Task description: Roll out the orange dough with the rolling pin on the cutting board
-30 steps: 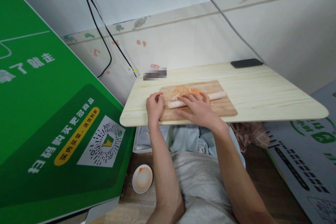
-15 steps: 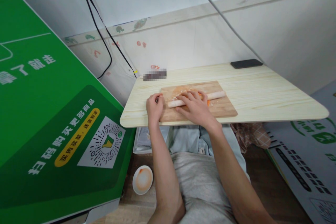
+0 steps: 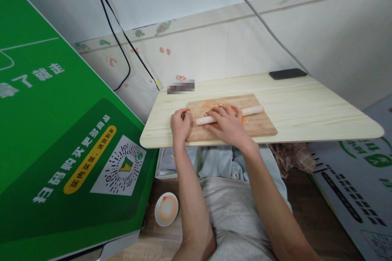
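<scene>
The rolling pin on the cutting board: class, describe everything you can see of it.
The rolling pin is a pale, plain rod, apparently light wood, without separate handles. It lies slanted across the wooden cutting board, its right end farther away. The right hand lies flat over its middle, above orange dough. The left hand rests at the board's left edge, apart from it.

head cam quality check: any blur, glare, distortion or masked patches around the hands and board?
Head view: lighting is soft and even, no glare on the table. Wide-angle distortion bends the wall lines and stretches the green box at the edge. A pixelated patch masks something at the table's back. Left hand, right hand, rolling pin and cutting board are reasonably sharp; the orange dough is mostly hidden.
</scene>
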Action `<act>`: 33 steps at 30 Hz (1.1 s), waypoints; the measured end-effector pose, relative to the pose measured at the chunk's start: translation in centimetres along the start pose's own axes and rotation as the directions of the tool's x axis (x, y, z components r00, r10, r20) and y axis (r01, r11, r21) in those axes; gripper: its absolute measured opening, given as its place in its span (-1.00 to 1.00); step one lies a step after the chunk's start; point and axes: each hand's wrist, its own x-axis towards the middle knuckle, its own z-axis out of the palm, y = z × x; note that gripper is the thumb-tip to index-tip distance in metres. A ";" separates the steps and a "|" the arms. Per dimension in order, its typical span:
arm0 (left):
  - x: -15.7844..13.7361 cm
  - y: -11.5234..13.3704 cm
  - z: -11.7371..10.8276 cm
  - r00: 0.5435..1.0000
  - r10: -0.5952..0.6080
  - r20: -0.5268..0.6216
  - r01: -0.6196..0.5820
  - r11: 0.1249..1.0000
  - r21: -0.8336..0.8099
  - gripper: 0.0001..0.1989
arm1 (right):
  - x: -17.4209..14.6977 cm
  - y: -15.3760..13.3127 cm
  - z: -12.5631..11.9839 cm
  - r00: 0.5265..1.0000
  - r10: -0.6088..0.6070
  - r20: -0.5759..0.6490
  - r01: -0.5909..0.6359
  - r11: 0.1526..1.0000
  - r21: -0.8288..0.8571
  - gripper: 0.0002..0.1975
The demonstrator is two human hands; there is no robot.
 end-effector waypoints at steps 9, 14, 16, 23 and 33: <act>0.0 -0.1 -0.1 1.000 0.007 0.000 -0.007 1.000 0.011 -0.75 | -0.2 0.1 -0.1 1.000 -0.010 0.007 0.010 1.000 0.012 -0.54; 0.0 -0.1 0.0 1.000 0.009 -0.005 -0.009 1.000 0.002 -0.75 | -0.4 0.2 -0.3 0.999 -0.008 0.044 0.007 1.000 0.024 -0.51; 0.0 0.0 0.0 1.000 0.009 -0.005 -0.009 1.000 0.000 -0.75 | -0.3 0.2 -0.2 0.999 -0.009 0.033 0.008 1.000 0.016 -0.51; 0.0 0.0 0.0 1.000 0.010 -0.002 -0.010 1.000 0.017 -0.75 | 0.0 0.1 0.4 1.000 -0.010 -0.029 0.010 1.000 -0.005 -0.55; 0.0 -0.1 0.0 1.000 0.012 -0.006 -0.011 1.000 0.010 -0.75 | 0.0 0.0 0.3 1.000 -0.002 -0.020 0.002 1.000 0.001 -0.56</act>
